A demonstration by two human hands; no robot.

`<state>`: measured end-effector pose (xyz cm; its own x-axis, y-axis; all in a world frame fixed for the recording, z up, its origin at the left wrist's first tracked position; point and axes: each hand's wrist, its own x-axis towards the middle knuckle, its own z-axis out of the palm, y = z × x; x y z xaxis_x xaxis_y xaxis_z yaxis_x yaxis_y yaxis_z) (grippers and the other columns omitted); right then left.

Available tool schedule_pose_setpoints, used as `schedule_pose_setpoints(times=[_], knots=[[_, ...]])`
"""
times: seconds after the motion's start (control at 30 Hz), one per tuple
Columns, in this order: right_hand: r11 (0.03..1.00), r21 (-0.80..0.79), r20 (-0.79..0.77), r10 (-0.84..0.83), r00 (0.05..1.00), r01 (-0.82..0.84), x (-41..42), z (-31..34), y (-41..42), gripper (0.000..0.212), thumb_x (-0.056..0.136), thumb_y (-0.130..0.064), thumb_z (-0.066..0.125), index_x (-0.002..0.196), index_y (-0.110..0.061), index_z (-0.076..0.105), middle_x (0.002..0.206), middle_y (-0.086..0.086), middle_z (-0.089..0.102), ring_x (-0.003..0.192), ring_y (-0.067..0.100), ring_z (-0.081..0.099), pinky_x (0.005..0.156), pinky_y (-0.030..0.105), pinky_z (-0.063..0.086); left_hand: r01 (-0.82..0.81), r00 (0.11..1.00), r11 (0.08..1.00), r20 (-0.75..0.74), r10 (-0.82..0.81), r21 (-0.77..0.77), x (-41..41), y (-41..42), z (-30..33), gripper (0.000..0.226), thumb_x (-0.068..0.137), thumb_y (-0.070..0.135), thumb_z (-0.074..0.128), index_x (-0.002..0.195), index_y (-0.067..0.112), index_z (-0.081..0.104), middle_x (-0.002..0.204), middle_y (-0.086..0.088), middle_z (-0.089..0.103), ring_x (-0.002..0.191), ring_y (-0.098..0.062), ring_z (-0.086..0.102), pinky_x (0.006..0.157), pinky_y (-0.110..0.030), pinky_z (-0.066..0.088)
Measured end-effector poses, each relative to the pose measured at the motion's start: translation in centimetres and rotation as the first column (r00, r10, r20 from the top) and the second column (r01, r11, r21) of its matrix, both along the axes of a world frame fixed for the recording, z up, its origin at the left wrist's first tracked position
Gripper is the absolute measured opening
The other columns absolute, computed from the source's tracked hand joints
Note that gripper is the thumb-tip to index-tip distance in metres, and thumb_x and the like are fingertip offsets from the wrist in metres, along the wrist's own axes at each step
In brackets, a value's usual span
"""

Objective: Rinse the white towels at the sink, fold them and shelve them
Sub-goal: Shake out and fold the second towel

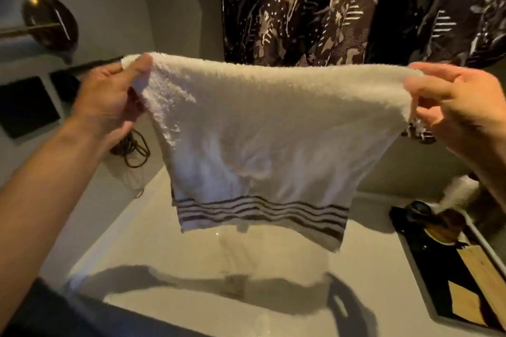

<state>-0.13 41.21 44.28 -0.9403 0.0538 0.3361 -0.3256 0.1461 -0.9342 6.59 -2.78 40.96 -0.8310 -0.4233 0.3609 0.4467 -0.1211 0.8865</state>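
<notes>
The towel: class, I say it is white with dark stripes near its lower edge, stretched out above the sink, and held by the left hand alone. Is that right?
Not quite. The head view shows both hands holding it: the left hand pinches one top corner and the right hand the other. The towel is indeed white with dark stripes near its lower edge, stretched out above the sink.

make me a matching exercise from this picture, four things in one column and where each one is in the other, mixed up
Things:
1. towel
2. left hand
3. cord
4. tray

Places:
A. coiled on the counter below the left hand
B. on the counter at the lower right, dark, holding wooden pieces
C. stretched out between both hands above the sink
D. pinching the towel's upper left corner

Pairs: 1-C, 2-D, 3-A, 4-B

The right hand pinches the opposite upper corner.
</notes>
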Motion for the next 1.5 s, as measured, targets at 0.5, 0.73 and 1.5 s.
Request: schedule_pose_setpoints(times=[0.5,0.73,1.5], knots=[[0.997,-0.061,-0.066,-0.058,0.996,0.054,3.2,1.8,-0.4,0.019,0.097,-0.021,0.059,0.104,-0.006,0.068,0.062,-0.005,0.067,0.046,0.003,0.058,0.043,0.017,0.05,-0.163,0.983,0.909,0.012,0.182,-0.384,-0.2,-0.4,4.7,0.028,0.107,0.034,0.044,0.096,0.022,0.067,0.083,0.002,0.067,0.066,-0.008,0.068,0.057,-0.029,0.062],[0.974,0.039,0.046,-0.225,0.973,0.223,2.0,-4.3,-0.7,0.026,0.085,-0.039,0.073,0.082,-0.014,0.072,0.08,0.015,0.069,0.071,0.027,0.064,0.07,0.047,0.058,0.02,0.947,0.923,0.303,0.105,-0.383,-2.4,-1.5,-2.2,0.014,0.09,0.023,0.074,0.089,0.019,0.061,0.076,-0.002,0.069,0.066,-0.017,0.064,0.047,-0.025,0.052],[0.827,-0.351,0.122,0.505,0.854,-0.439,3.6,0.1,-15.8,0.037,0.094,-0.01,0.047,0.119,0.008,0.068,0.115,0.019,0.073,0.11,0.029,0.068,0.095,0.044,0.054,0.053,0.997,0.901,-0.021,-0.069,-0.431,-3.8,13.5,-0.1,0.052,0.068,0.003,0.071,0.114,0.024,0.06,0.109,-0.001,0.067,0.102,-0.011,0.065,0.081,-0.024,0.055]])
